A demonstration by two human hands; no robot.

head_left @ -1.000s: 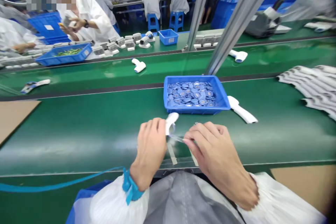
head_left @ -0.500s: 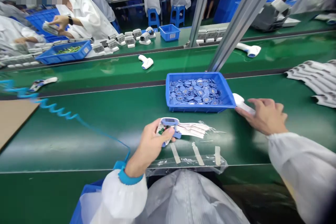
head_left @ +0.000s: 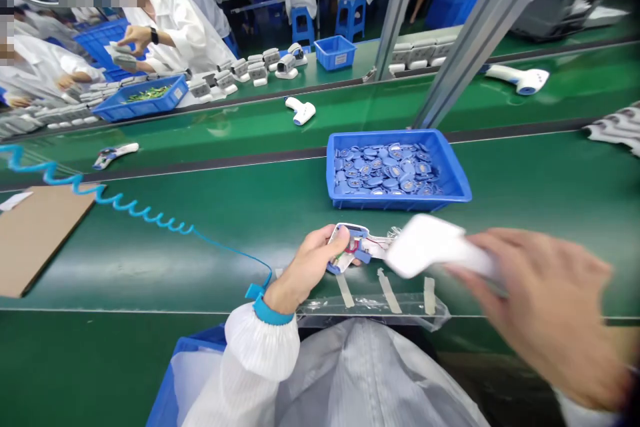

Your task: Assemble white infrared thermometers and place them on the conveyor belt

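One blurred right hand (head_left: 550, 310); left hand (head_left: 307, 265) half-hides thermometer (head_left: 350, 235).

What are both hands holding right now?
Left hand: closed, holding an open device housing.
Right hand: closed, holding a white plastic shell; blurred.

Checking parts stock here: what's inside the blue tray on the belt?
The blue tray holds a loose heap of round blue discs, lying at different angles on top of each other. The lower discs and most of the tray's floor are covered by the heap.
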